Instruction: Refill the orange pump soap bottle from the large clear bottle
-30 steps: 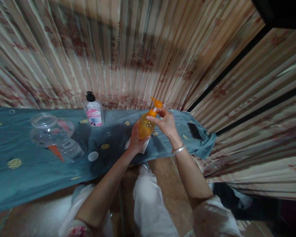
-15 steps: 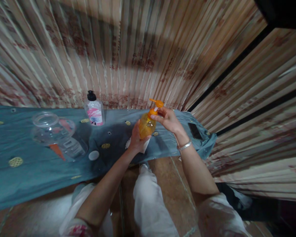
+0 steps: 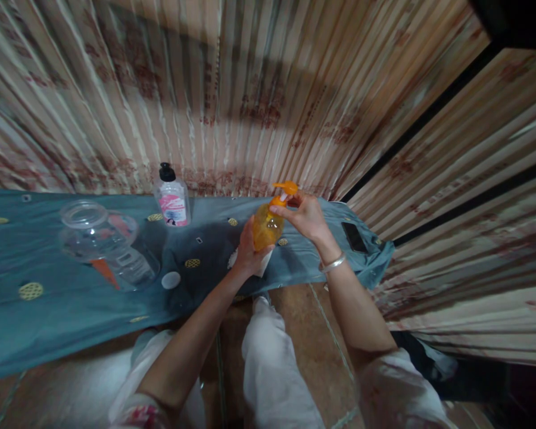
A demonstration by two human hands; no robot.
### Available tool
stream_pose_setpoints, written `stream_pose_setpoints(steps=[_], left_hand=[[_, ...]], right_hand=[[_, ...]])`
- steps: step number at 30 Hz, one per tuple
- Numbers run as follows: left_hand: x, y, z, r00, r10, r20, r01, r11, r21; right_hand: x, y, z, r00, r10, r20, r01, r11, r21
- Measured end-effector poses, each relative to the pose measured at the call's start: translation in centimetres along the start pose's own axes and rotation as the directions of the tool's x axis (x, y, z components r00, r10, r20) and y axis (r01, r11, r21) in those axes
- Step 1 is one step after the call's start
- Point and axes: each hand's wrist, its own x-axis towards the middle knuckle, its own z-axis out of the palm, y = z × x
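Observation:
A clear yellow pump bottle (image 3: pixel 265 229) is held tilted over the cloth-covered table. My left hand (image 3: pixel 249 250) wraps round its lower body. At its neck, the fingers and thumb of my right hand (image 3: pixel 307 217) close round the orange collar, just under the orange pump head (image 3: pixel 287 187). A short pale stem shows between the pump head and collar. Something white and papery (image 3: pixel 262 264) lies beneath the bottle, partly hidden by my left hand.
On the blue-green cloth (image 3: pixel 49 330) to the left are a large clear plastic jar (image 3: pixel 83 235) lying among other clear plastic, a white cap (image 3: pixel 171 280) and a black-topped bottle (image 3: pixel 174 205). A phone (image 3: pixel 354 237) lies right. A pleated curtain (image 3: pixel 259 89) hangs behind.
My right hand's fingers have shifted slightly at the orange collar, and the pump head has turned or moved a little. My left hand keeps its hold on the bottle.

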Motion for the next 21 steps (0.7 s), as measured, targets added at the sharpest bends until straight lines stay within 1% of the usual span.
stream_pose_setpoints(steps=[4,6,8,16,21], left_hand=[[-0.1,-0.1,0.0,1.0,-0.009,-0.003,0.009,1.0,-0.005],[-0.1,-0.1,-0.1,1.0,-0.017,0.0,0.017,1.0,-0.004],[-0.1,0.0,-0.2,1.0,-0.025,0.006,0.025,1.0,-0.002],[0.0,0.3,-0.4,0.998,-0.046,0.031,0.046,0.999,0.006],[-0.1,0.2,-0.3,0.998,-0.055,0.023,0.055,0.998,0.01]], right_hand=[[0.5,0.5,-0.5,0.986,-0.053,0.161,0.022,0.982,0.189],[0.7,0.5,-0.8,0.972,-0.074,0.225,0.02,0.972,0.235],[0.8,0.3,-1.1,0.958,-0.08,0.274,0.011,0.969,0.245],[1.2,-0.4,-1.9,0.928,-0.129,0.349,0.033,0.963,0.266],[1.3,-0.3,-2.2,0.918,-0.112,0.38,0.007,0.963,0.268]])
